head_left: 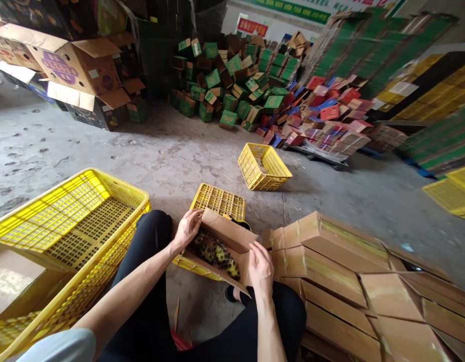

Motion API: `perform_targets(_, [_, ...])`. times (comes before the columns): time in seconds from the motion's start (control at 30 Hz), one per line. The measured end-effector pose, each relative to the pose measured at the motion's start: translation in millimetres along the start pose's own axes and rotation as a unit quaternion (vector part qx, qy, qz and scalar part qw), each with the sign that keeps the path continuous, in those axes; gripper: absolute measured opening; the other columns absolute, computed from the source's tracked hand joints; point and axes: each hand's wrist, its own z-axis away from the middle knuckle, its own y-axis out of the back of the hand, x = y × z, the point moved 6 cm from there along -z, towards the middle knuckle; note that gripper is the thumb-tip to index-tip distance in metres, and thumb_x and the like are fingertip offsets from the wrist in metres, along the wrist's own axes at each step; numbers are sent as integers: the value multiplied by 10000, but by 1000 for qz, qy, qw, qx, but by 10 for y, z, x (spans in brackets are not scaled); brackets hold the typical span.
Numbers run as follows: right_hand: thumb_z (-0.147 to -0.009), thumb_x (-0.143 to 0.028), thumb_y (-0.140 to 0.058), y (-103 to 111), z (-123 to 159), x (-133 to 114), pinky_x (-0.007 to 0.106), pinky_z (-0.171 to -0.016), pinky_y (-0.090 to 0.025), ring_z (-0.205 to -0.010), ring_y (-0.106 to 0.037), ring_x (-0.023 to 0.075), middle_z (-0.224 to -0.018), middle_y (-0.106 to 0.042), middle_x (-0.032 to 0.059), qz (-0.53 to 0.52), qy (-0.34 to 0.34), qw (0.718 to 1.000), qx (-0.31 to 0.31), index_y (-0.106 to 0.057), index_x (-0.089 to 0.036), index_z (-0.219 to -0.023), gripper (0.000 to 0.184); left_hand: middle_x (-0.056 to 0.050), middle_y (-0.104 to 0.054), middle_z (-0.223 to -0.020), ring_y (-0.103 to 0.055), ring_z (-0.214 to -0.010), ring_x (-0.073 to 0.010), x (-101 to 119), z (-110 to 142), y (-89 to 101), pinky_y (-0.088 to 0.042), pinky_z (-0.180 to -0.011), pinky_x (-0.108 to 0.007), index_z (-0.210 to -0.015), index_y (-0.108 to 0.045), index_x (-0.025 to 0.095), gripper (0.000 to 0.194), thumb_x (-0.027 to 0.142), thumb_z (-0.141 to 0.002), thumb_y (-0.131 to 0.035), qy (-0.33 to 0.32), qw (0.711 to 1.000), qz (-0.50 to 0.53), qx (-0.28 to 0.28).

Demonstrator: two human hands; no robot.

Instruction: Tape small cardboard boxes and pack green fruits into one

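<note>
An open cardboard box (232, 231) sits between my knees on an upturned yellow crate (217, 200). Inside lie several dark and yellow-green pieces (219, 254), perhaps fruit in wrapping; their kind is unclear. My left hand (187, 230) grips the box at its far left corner, fingers bent over the cardboard edge. At the right end, my right hand (261, 267) holds the end flap, its fingertips near the far right corner. The far flap stands tilted up, and the box's near left part is partly hidden by my left wrist.
A large yellow crate (142, 201) with cardboard in it stands at my left. Stacked flat-sided cardboard boxes (338, 274) crowd my right knee. Ahead is a smaller yellow crate (265, 168) on the concrete floor. Piles of green boxes (228, 119) and red boxes (329, 112) lie beyond.
</note>
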Motion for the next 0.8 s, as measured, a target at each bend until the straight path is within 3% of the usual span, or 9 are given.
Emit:
perform_targets(0.13, [-1039,-446,-448,194,80,139,518,-1047,-528,-1134,-689,316,-1253,-742,193,29,-16,993,116,-796,-170,-1121,452,-121,-629,-1397,-604,-1287,-290,-61,17,172,-477,-1155,-458,-1371,-664,216,422,247,-962,-567,-32,995,-84,53])
perform_targets(0.4, [-1048,-505,-479,275,112,94,427,-930,-597,-1103,-722,293,-1309,-711,220,-13,-47,987,151,-733,-134,-1259,496,-155,-552,-1476,-566,-1369,-313,-377,102,162,-488,-1162,-520,-1572,-453,200,683,200,-901,-579,-22,993,-108,38])
perform_targets(0.43, [-1058,-492,-452,235,79,62,405,-929,-601,-1098,-732,283,-1311,-717,218,-21,-56,991,120,-730,-130,-1269,503,-157,-548,-1484,-553,-1383,-318,-360,107,174,-472,-1178,-529,-1568,-459,197,673,199,-905,-577,-31,992,-117,40])
perform_targets(0.5, [-1085,-449,-360,-15,-1,-13,354,-966,-594,-1160,-733,256,-1346,-722,196,3,-75,996,-40,-708,-136,-1327,527,-156,-535,-1508,-531,-1401,-321,-291,109,198,-447,-1199,-536,-1552,-484,200,637,187,-920,-560,-57,988,-139,46])
perform_targets(0.53, [-1089,-413,-336,-209,-11,-45,331,-1007,-577,-1220,-717,241,-1372,-720,179,34,-82,984,-152,-696,-144,-1357,524,-153,-532,-1516,-529,-1399,-318,-253,107,204,-448,-1198,-533,-1543,-497,204,617,180,-929,-550,-71,986,-146,47])
perform_targets(0.57, [-1091,-373,-335,-433,20,-67,318,-1086,-529,-1321,-665,216,-1453,-684,145,92,-80,951,-283,-649,-176,-1435,506,-151,-532,-1519,-531,-1393,-315,-222,105,202,-455,-1191,-528,-1534,-510,208,597,176,-939,-542,-81,984,-151,46])
perform_targets(0.6, [-1057,-348,-460,-589,29,-91,317,-1130,-493,-1370,-633,219,-1487,-667,124,112,-79,931,-339,-656,-202,-1437,452,-151,-532,-1521,-533,-1387,-315,-201,101,191,-461,-1184,-528,-1524,-522,209,579,177,-947,-542,-87,983,-154,43])
perform_targets(0.73, [-753,-200,-884,-1070,51,-84,379,-1091,-521,-1330,-661,326,-1434,-690,178,187,-104,873,-438,-663,-188,-1424,707,-181,-541,-1498,-553,-1358,-340,-267,88,92,-477,-1160,-555,-1481,-564,182,559,174,-923,-586,-62,983,-166,43])
perform_targets(0.8, [-792,-200,-887,-1193,57,-56,412,-1064,-543,-1274,-689,318,-1364,-724,166,223,-104,850,-466,-675,-183,-1390,636,-185,-545,-1491,-563,-1349,-342,-336,78,27,-485,-1154,-552,-1460,-584,174,560,160,-901,-604,-47,984,-165,39])
